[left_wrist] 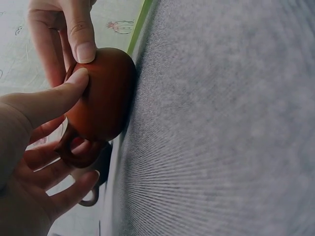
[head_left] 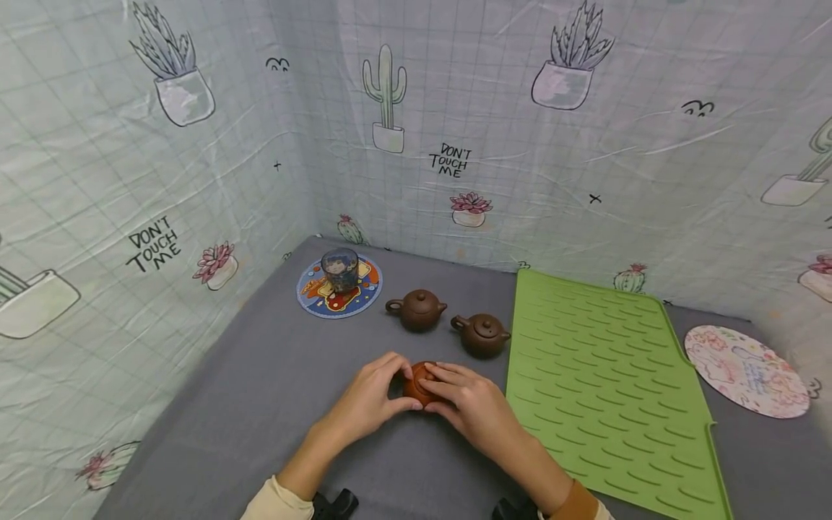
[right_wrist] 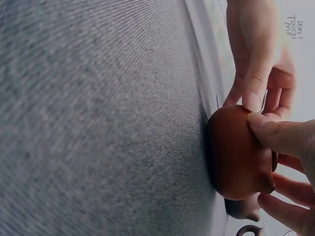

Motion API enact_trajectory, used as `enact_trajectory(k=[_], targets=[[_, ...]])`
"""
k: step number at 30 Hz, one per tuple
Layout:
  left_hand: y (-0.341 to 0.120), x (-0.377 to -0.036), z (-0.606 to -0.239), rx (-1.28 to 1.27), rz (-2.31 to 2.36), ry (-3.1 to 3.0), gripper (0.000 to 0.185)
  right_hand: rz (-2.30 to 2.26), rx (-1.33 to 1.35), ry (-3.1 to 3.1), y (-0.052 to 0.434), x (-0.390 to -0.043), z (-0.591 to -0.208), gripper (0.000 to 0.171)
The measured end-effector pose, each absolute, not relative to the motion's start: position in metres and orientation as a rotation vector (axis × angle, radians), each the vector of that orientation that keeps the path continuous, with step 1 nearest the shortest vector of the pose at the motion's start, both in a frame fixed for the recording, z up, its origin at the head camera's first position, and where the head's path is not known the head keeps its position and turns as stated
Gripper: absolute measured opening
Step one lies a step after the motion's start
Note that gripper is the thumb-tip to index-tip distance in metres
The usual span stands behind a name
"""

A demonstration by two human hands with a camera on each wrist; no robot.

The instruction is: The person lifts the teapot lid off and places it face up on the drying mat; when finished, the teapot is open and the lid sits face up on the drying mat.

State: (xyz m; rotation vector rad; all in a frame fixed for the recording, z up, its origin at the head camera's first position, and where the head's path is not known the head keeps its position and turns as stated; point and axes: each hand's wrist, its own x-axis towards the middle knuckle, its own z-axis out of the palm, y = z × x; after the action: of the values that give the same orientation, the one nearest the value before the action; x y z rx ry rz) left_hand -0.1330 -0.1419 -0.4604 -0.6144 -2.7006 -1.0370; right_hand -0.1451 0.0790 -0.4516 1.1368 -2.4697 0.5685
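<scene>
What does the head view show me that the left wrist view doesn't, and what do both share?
Only the head view shows the two dark brown teapots in full, the glass cup standing on its round coaster, the green ribbed mat and the pale patterned disc.

Only the left wrist view shows the reddish teapot's loop handle and its base meeting the grey cloth.

Both show the left hand and right hand holding the reddish teapot, thumbs on its body.
</scene>
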Motion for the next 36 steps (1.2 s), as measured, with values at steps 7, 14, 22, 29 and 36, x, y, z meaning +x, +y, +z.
enact_trajectory(k=[7,14,22,29,36], targets=[[-0.143,-0.133,-0.458,-0.624,-1.030,-2.727,0.037,0.644,1.153,-2.423,0.079,-0.146,-0.449,0.039],[-0.142,-0.133,-0.456,-0.676,-0.965,-2.751,0.046,0.764,1.139,-2.276,0.089,-0.148,-0.435,0.038],[-0.143,-0.136,-0.453,-0.738,-0.883,-2.791,0.038,0.730,1.023,-2.286,0.117,-0.147,-0.411,0.047],[-0.142,-0.136,-0.455,-0.755,-0.878,-2.797,0.031,0.761,0.925,-2.292,0.152,-0.138,-0.400,0.053],[-0.143,-0.137,-0.455,-0.742,-0.888,-2.790,0.030,0.738,0.837,-2.296,0.182,-0.131,-0.400,0.054]])
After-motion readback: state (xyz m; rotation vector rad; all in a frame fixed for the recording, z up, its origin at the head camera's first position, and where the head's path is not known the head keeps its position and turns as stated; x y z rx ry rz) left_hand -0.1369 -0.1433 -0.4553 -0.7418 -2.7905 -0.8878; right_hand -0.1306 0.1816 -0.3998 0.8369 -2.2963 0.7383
